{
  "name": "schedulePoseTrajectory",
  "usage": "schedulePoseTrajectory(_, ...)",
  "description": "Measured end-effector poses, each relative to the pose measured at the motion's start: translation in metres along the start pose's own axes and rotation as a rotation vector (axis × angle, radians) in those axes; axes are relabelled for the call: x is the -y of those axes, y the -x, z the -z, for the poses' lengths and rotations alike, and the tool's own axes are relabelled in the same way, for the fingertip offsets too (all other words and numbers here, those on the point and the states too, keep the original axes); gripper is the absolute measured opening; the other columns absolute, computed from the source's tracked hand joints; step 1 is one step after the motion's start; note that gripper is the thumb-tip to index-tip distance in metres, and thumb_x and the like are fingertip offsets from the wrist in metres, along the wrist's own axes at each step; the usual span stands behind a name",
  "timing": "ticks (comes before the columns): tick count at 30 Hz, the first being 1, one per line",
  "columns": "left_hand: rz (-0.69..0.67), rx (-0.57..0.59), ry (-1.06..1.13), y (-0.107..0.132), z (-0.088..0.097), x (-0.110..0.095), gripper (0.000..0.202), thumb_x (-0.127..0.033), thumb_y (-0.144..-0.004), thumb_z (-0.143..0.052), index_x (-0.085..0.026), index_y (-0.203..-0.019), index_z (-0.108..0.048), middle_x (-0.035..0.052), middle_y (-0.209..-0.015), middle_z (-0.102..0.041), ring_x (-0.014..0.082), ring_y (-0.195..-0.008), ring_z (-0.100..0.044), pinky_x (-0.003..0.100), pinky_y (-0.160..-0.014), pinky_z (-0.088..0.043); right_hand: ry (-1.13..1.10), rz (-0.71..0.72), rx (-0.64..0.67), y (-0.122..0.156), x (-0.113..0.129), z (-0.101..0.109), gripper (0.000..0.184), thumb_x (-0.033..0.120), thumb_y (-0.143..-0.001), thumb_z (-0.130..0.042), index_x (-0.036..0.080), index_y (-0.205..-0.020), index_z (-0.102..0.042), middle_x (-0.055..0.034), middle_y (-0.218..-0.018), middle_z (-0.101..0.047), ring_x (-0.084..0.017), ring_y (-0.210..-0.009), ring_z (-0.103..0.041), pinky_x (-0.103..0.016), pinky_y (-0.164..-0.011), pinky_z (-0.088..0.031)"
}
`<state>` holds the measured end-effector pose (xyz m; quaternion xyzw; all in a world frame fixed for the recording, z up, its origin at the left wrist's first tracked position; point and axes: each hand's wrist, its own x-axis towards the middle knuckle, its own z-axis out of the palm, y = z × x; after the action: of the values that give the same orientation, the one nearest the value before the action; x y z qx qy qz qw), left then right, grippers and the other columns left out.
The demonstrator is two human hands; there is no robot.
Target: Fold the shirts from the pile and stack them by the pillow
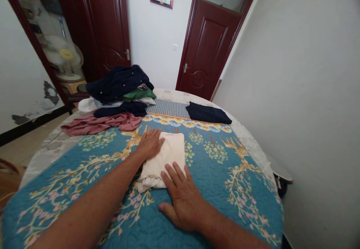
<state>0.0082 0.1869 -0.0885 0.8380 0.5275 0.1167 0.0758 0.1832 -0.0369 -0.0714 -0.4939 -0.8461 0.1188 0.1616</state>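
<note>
A cream-coloured folded garment (165, 157) lies flat in front of me on a teal floral quilted cover (208, 211). Its exact kind cannot be made out. My left hand (151, 143) rests on its upper left part, fingers stretched out and pointing away from me. Over its lower right edge lie the fingertips of my right hand (184, 196), with the fingers spread and the thumb apart, its palm over the cover. Some loose creases bunch at the garment's near left corner. Neither hand grips anything.
At the back left of the round table (260, 144) is a heap of clothes: a navy garment (120, 82), a green one (142, 92) and a pink one (104, 124). A folded navy garment (208, 113) lies at the back right. A wall (309, 91) stands close on the right.
</note>
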Motion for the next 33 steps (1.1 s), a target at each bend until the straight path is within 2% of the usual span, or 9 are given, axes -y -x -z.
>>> schedulePoseTrajectory(4,-0.073,-0.002,0.058,0.044,0.013,-0.012,0.074,-0.053,-0.105,-0.026,-0.004,-0.161,-0.030,0.0206,-0.170,-0.023,0.0323,-0.159,-0.018,0.052,-0.126,-0.023,-0.005,-0.008,-0.179,0.000,-0.016,-0.005,0.068,0.035,-0.102,-0.052,0.028,-0.165,-0.025,-0.0091,-0.170,-0.029,-0.030,-0.158,-0.020,-0.063,-0.127,-0.015)
schedulePoseTrajectory(7,-0.234,-0.021,0.059,0.094,0.012,-0.017,0.074,-0.060,-0.104,-0.028,-0.017,-0.165,-0.026,0.0115,-0.171,-0.025,0.0292,-0.159,-0.022,0.051,-0.126,-0.027,0.007,-0.080,-0.317,-0.018,-0.035,-0.002,0.060,0.031,-0.105,-0.043,0.025,-0.163,-0.030,-0.0107,-0.168,-0.032,-0.028,-0.158,-0.024,-0.060,-0.127,-0.020)
schedulePoseTrajectory(11,-0.236,-0.054,-0.034,0.133,0.007,-0.011,0.078,-0.064,-0.101,-0.033,-0.016,-0.163,-0.033,0.0148,-0.169,-0.028,0.0314,-0.157,-0.028,0.053,-0.126,-0.027,0.041,-0.157,-0.253,-0.061,-0.062,0.009,0.059,0.040,-0.105,-0.044,0.020,-0.161,-0.037,-0.0134,-0.168,-0.031,-0.031,-0.157,-0.025,-0.060,-0.125,-0.023)
schedulePoseTrajectory(14,-0.216,-0.065,-0.067,0.136,0.005,-0.005,0.081,-0.065,-0.100,-0.035,-0.012,-0.161,-0.035,0.0178,-0.168,-0.030,0.0321,-0.156,-0.030,0.054,-0.126,-0.027,0.045,-0.224,-0.131,-0.093,-0.080,0.010,0.063,0.047,-0.105,-0.044,0.017,-0.160,-0.038,-0.0145,-0.169,-0.028,-0.034,-0.157,-0.022,-0.062,-0.125,-0.019)
schedulePoseTrajectory(17,-0.229,-0.071,-0.074,0.135,0.003,0.001,0.084,-0.067,-0.099,-0.037,-0.011,-0.161,-0.035,0.0181,-0.168,-0.029,0.0326,-0.156,-0.029,0.054,-0.126,-0.026,0.031,-0.307,-0.101,-0.114,-0.099,0.006,0.068,0.053,-0.104,-0.041,0.017,-0.161,-0.036,-0.0147,-0.170,-0.026,-0.035,-0.158,-0.020,-0.064,-0.124,-0.013)
schedulePoseTrajectory(20,-0.234,-0.111,-0.077,0.135,-0.003,0.006,0.083,-0.067,-0.098,-0.040,-0.012,-0.161,-0.037,0.0179,-0.167,-0.032,0.0336,-0.155,-0.032,0.054,-0.126,-0.028,0.016,-0.355,-0.155,-0.128,-0.115,0.003,0.068,0.053,-0.104,-0.042,0.014,-0.160,-0.037,-0.0176,-0.168,-0.031,-0.034,-0.155,-0.026,-0.062,-0.125,-0.011)
schedulePoseTrajectory(23,-0.219,-0.173,-0.079,0.134,-0.009,0.013,0.078,-0.064,-0.098,-0.043,-0.013,-0.157,-0.044,0.0169,-0.163,-0.041,0.0340,-0.152,-0.038,0.054,-0.124,-0.032,-0.031,-0.426,-0.311,-0.137,-0.128,0.005,0.059,0.043,-0.105,-0.041,0.010,-0.153,-0.048,-0.0213,-0.155,-0.050,-0.030,-0.147,-0.043,-0.051,-0.124,-0.023)
schedulePoseTrajectory(28,-0.144,-0.288,-0.017,0.122,-0.012,0.028,0.058,-0.051,-0.103,-0.038,-0.015,-0.141,-0.062,0.0138,-0.149,-0.060,0.0292,-0.142,-0.052,0.049,-0.121,-0.041,-0.191,-0.540,-0.550,-0.127,-0.126,0.012,0.048,0.032,-0.100,-0.043,0.014,-0.140,-0.062,-0.0140,-0.129,-0.071,-0.024,-0.122,-0.064,-0.036,-0.110,-0.043)
schedulePoseTrajectory(33,-0.154,-0.340,0.023,0.116,-0.011,0.035,0.048,-0.046,-0.101,-0.045,-0.017,-0.132,-0.067,0.0126,-0.141,-0.066,0.0288,-0.136,-0.057,0.049,-0.119,-0.044,-0.362,-0.647,-0.529,-0.092,-0.095,0.012,0.054,0.031,-0.091,-0.050,0.011,-0.140,-0.062,-0.0117,-0.110,-0.077,-0.025,-0.110,-0.069,-0.035,-0.102,-0.048)
